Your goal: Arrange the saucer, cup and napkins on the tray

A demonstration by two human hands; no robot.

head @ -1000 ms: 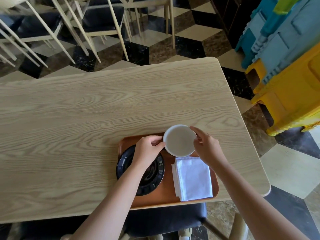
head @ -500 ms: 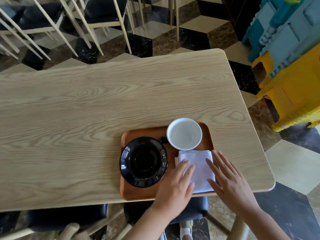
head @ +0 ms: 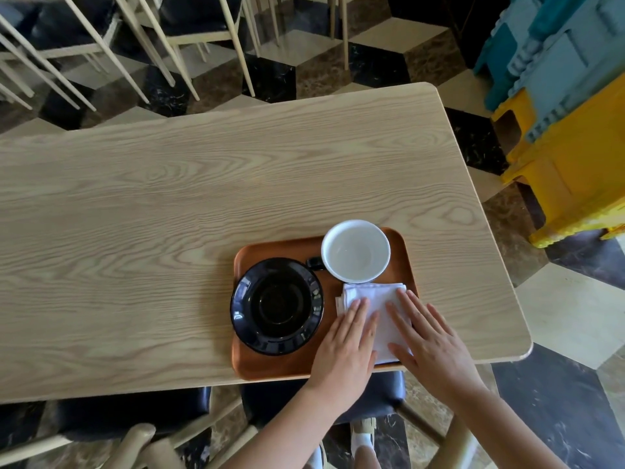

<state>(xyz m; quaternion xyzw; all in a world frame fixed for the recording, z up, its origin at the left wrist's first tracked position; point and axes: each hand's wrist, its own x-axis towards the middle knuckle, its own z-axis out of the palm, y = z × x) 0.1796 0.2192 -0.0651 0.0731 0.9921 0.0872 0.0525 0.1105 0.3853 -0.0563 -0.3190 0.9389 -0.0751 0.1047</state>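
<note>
Pressing flat with fingers spread, the left hand point(head: 341, 346) and right hand point(head: 431, 343) grasp nothing, palms lying on the white napkins point(head: 373, 301) at the tray's point(head: 270, 368) near right corner; cup point(head: 355, 250) far right, saucer point(head: 277, 306) left.

A light wooden table point(head: 169, 204) carries an orange tray point(head: 280, 367).

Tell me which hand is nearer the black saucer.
Left. The left hand lies flat on the napkins, right beside the black saucer; the right hand rests on the napkins' far side, farther from it.
</note>
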